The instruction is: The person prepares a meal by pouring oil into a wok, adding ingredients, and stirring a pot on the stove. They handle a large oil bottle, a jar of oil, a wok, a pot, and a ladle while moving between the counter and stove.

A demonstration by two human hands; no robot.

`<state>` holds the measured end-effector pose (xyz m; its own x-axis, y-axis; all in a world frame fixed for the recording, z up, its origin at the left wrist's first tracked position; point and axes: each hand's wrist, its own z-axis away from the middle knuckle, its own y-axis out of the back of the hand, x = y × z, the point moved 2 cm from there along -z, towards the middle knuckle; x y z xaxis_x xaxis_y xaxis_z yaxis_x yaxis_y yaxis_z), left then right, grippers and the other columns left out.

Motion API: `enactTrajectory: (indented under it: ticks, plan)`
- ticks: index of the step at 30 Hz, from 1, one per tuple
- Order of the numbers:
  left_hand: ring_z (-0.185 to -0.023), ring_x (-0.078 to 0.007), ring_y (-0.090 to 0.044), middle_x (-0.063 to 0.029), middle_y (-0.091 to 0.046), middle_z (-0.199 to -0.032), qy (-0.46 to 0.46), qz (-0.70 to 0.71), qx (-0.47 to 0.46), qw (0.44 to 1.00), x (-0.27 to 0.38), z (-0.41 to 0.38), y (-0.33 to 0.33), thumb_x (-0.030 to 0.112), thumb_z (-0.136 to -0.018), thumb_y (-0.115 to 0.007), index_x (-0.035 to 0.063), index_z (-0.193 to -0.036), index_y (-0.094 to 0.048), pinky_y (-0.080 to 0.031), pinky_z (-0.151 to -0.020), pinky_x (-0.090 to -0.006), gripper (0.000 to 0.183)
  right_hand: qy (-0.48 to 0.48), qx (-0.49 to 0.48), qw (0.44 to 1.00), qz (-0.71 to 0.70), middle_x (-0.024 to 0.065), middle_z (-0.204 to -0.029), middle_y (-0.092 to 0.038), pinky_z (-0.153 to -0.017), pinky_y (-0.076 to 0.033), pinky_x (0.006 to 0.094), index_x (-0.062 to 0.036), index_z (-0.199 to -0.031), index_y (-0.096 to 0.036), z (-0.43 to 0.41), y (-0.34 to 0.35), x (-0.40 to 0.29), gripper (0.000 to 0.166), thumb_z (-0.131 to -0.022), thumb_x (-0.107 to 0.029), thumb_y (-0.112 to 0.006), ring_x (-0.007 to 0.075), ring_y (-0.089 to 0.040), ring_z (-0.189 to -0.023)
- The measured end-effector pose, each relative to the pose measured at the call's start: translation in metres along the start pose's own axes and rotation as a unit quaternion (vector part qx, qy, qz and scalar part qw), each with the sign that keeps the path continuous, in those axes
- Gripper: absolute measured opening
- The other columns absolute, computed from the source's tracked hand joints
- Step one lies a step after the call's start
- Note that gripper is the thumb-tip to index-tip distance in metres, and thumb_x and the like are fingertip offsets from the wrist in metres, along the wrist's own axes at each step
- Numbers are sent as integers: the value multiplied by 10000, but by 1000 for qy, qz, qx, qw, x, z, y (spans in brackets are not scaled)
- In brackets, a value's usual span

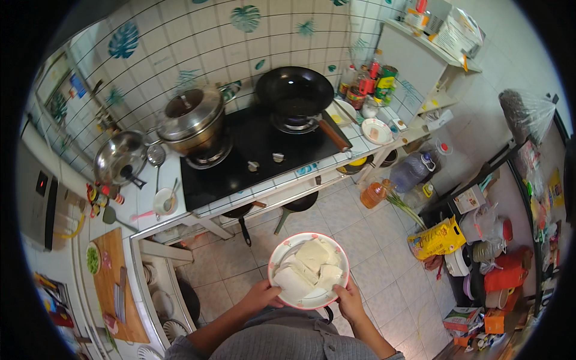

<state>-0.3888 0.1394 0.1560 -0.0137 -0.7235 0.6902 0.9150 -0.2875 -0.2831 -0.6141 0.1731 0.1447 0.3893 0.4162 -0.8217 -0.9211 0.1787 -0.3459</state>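
A white plate with a red rim [275,292] is held level at waist height in both hands. Several pale white blocks that look like tofu [315,254] lie on it. My left hand [262,294] grips the plate's lower left edge, thumb over the rim. At the lower right edge my right hand [350,300] holds it the same way. Beyond the plate is a black two-burner stove [238,157]. A black wok with a wooden handle [294,92] rests on the right burner, and a lidded metal pot [191,119] stands on the left one.
On the left counter are a wooden cutting board [128,310] with a cleaver [120,294], and a bowl of chopped greens [92,258]. Sauce bottles [357,92] and small dishes [377,131] stand right of the wok. Bottles and a crowded shelf [459,288] line the right side.
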Motion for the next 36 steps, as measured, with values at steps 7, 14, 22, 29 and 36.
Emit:
enactTrajectory:
  ticks: [7, 14, 22, 29, 36]
  plan:
    - [-906, -210, -535, -128, -485, -1088, 76, -13, -232, 970, 33, -138, -55, 90, -791, -453, 31, -1232, -296, -482, -737, -326, 472, 27, 88, 993, -74, 104, -1080, -492, -809, -420, 309, -9, -1181, -361, -57, 92, -40, 475, -713, -30, -438, 198, -501, -960]
    - [-918, -194, -544, -116, -487, -1078, 101, 122, -276, 948, 105, -239, -119, -3, -764, -415, 27, -1224, -294, -480, -759, -314, 476, 72, 127, 986, -83, 108, -1147, -450, -875, -368, 311, 6, -1213, -313, -121, 140, -128, 529, -704, -40, -450, 212, -465, -1021]
    - [-895, -241, -561, -142, -505, -1049, 49, 218, -148, 963, 149, -330, -133, -14, -716, -426, -3, -1173, -350, -498, -728, -338, 464, -29, -60, 978, 196, 69, -988, -537, -676, -460, 268, -25, -1160, -422, -279, 239, -216, 527, -844, -444, -380, 148, -534, -835]
    - [-944, -277, -535, -158, -462, -1099, -34, 315, 8, 949, 162, -378, -163, -1, -723, -449, -5, -1172, -324, -465, -807, -394, 466, 277, -25, 875, 396, 78, -714, -556, -475, -409, 243, -19, -856, -512, -539, 234, -278, 176, -795, -183, -530, 129, -527, -545]
    - [-946, -266, -535, -156, -480, -1081, -37, 381, 34, 923, 137, -461, -197, 16, -754, -422, -9, -1146, -362, -460, -816, -373, 398, -76, -35, 930, 358, 67, -723, -571, -448, -409, 302, -33, -880, -525, -687, 185, -256, 365, -742, -366, -585, 173, -547, -509]
